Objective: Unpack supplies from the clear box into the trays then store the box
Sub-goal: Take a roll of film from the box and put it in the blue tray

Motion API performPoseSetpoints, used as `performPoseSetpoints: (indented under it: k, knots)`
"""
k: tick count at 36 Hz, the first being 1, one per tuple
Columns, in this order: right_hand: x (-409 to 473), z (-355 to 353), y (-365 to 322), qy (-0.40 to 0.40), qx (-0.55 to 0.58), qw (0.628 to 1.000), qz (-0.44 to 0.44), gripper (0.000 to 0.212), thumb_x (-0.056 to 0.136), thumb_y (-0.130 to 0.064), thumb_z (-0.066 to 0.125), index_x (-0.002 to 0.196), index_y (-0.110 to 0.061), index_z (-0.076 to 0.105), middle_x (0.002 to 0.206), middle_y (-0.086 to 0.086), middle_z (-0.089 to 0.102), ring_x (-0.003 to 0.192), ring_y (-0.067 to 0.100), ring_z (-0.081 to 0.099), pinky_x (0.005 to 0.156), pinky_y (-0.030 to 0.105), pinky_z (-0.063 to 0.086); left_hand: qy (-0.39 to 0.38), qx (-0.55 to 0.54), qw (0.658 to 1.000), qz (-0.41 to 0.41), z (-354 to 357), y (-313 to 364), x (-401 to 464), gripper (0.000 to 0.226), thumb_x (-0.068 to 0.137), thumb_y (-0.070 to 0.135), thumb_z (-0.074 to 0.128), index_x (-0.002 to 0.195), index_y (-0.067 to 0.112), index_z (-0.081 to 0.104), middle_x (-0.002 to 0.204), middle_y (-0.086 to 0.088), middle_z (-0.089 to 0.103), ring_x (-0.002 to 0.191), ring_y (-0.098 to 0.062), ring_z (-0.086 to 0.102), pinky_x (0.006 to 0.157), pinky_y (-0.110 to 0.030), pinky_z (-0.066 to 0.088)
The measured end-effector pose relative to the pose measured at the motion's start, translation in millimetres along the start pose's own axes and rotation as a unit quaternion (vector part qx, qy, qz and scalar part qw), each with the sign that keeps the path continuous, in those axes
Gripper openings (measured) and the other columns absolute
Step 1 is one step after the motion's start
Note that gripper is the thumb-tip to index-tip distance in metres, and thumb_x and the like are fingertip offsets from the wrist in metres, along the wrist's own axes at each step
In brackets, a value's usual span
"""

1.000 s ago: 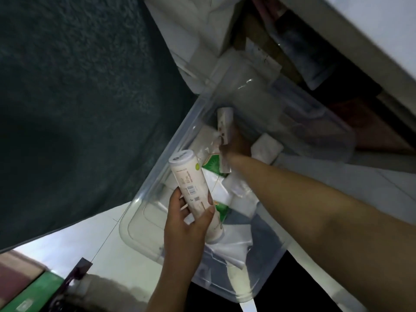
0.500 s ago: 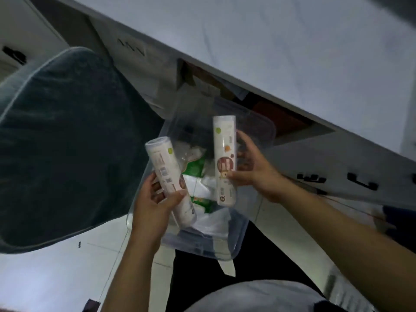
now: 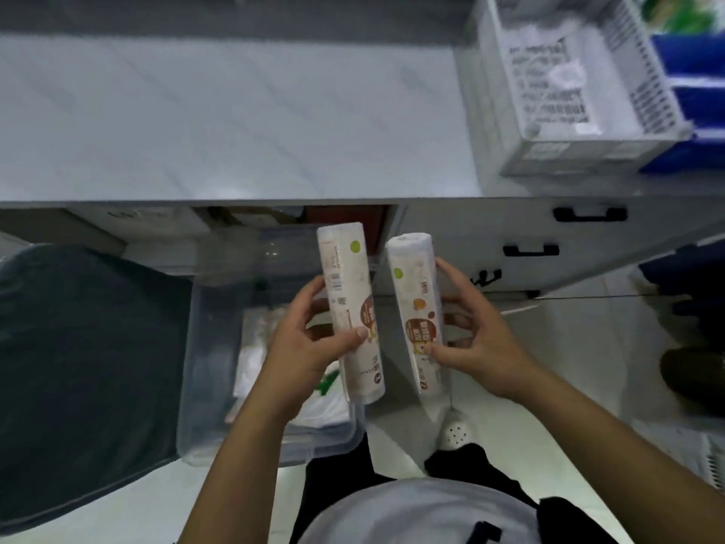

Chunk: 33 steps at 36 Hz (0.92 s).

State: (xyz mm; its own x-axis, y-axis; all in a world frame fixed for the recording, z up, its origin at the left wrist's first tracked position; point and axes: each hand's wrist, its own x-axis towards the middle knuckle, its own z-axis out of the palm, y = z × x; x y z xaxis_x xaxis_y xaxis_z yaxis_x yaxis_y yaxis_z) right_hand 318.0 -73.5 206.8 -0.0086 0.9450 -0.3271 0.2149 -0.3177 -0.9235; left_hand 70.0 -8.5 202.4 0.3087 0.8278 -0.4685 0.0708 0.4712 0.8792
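Head view: left hand (image 3: 302,347) grip around one upright roll (image 3: 350,312), right hand (image 3: 476,339) grip around another roll (image 3: 419,316), side by side.

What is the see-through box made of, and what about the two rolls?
The box looks like clear hard plastic: you see the supplies through its glossy walls. The rolls, one in the left hand and one in the right hand, look wrapped in thin printed plastic film; what is inside cannot be told.

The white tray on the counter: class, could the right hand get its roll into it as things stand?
Probably yes. The right hand grips its roll below the counter, and the white tray stands open-topped ahead to the right, with nothing visibly between them.
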Motion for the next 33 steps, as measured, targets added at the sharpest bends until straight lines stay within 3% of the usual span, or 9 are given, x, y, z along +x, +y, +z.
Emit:
performPoseSetpoints:
  k: [5, 7, 11, 13, 17, 21, 27, 30, 33]
  knots:
    - [-57, -68, 29, 0.044, 0.024, 0.999, -0.010, 0.101, 0.077, -0.011, 0.082, 0.144, -0.062, 0.026, 0.120, -0.030, 0.056, 0.112, 0.000, 0.061, 0.079, 0.028, 0.061, -0.041, 0.033, 0.999, 0.011, 88, 10, -9, 0.068, 0.070, 0.016, 0.084, 0.116, 0.057, 0.055, 0.107, 0.021, 0.069, 0.100, -0.002, 0.068, 0.069, -0.025, 0.060]
    - [-80, -98, 43, 0.061, 0.027, 0.998, -0.014, 0.102, 0.076, -0.014, 0.083, 0.145, -0.062, 0.025, 0.119, -0.029, 0.056, 0.112, 0.001, 0.061, 0.076, 0.026, 0.060, -0.051, 0.035, 0.998, 0.018, 128, 9, -18, 0.068, 0.065, 0.020, 0.084, 0.117, 0.054, 0.057, 0.107, 0.020, 0.070, 0.099, -0.003, 0.069, 0.069, -0.024, 0.059]
    - [-131, -161, 71, 0.098, 0.043, 0.994, -0.016, 0.103, 0.075, -0.018, 0.083, 0.145, -0.064, 0.023, 0.122, -0.031, 0.054, 0.112, -0.004, 0.059, 0.072, 0.019, 0.058, -0.061, 0.049, 0.996, 0.039, 207, 0, -33, 0.079, 0.067, 0.016, 0.084, 0.136, 0.035, 0.053, 0.119, 0.009, 0.069, 0.109, -0.016, 0.069, 0.081, -0.036, 0.060]
    - [-153, -192, 83, 0.114, 0.041, 0.992, -0.022, 0.102, 0.075, -0.019, 0.083, 0.144, -0.064, 0.023, 0.124, -0.032, 0.053, 0.112, -0.004, 0.059, 0.072, 0.021, 0.059, -0.056, 0.073, 0.994, 0.052, 243, -3, -37, 0.077, 0.073, 0.011, 0.083, 0.138, 0.036, 0.051, 0.122, 0.009, 0.068, 0.111, -0.018, 0.068, 0.089, -0.046, 0.058]
    - [-188, -250, 100, 0.145, 0.023, 0.989, -0.030, 0.102, 0.076, -0.015, 0.081, 0.142, -0.067, 0.024, 0.126, -0.033, 0.051, 0.113, 0.002, 0.060, 0.076, 0.031, 0.061, -0.044, 0.104, 0.991, 0.075, 304, -1, -40, 0.079, 0.073, 0.013, 0.084, 0.139, 0.039, 0.049, 0.125, 0.011, 0.065, 0.112, -0.015, 0.067, 0.090, -0.049, 0.058]
    - [-217, -298, 108, 0.177, 0.008, 0.983, -0.046, 0.103, 0.077, -0.014, 0.080, 0.144, -0.066, 0.021, 0.124, -0.034, 0.051, 0.112, -0.003, 0.058, 0.071, 0.023, 0.059, -0.063, 0.120, 0.986, 0.094, 351, 18, -42, 0.082, 0.064, 0.029, 0.087, 0.137, 0.042, 0.051, 0.124, 0.014, 0.064, 0.111, -0.019, 0.068, 0.086, -0.052, 0.059]
    - [-226, -359, 111, 0.213, -0.007, 0.973, -0.085, 0.102, 0.079, -0.012, 0.079, 0.146, -0.061, 0.021, 0.128, -0.032, 0.051, 0.113, -0.003, 0.059, 0.073, 0.023, 0.058, -0.078, 0.148, 0.976, 0.141, 400, 48, -31, 0.079, 0.072, 0.019, 0.084, 0.141, 0.038, 0.049, 0.127, 0.011, 0.062, 0.108, -0.020, 0.069, 0.081, -0.043, 0.061]
    - [-217, -384, 103, 0.227, -0.010, 0.967, -0.112, 0.098, 0.080, -0.015, 0.078, 0.145, -0.062, 0.022, 0.125, -0.038, 0.049, 0.112, -0.007, 0.057, 0.067, 0.010, 0.054, -0.082, 0.155, 0.971, 0.162, 411, 66, -23, 0.081, 0.066, 0.028, 0.083, 0.139, 0.040, 0.050, 0.125, 0.013, 0.063, 0.105, -0.015, 0.070, 0.077, -0.034, 0.061]
    - [-202, -409, 90, 0.231, -0.022, 0.963, -0.133, 0.094, 0.080, -0.019, 0.077, 0.144, -0.063, 0.024, 0.124, -0.036, 0.049, 0.112, -0.007, 0.056, 0.070, 0.011, 0.054, -0.085, 0.154, 0.968, 0.179, 420, 84, -8, 0.082, 0.063, 0.034, 0.081, 0.138, 0.042, 0.050, 0.125, 0.012, 0.064, 0.104, -0.013, 0.070, 0.079, -0.036, 0.060]
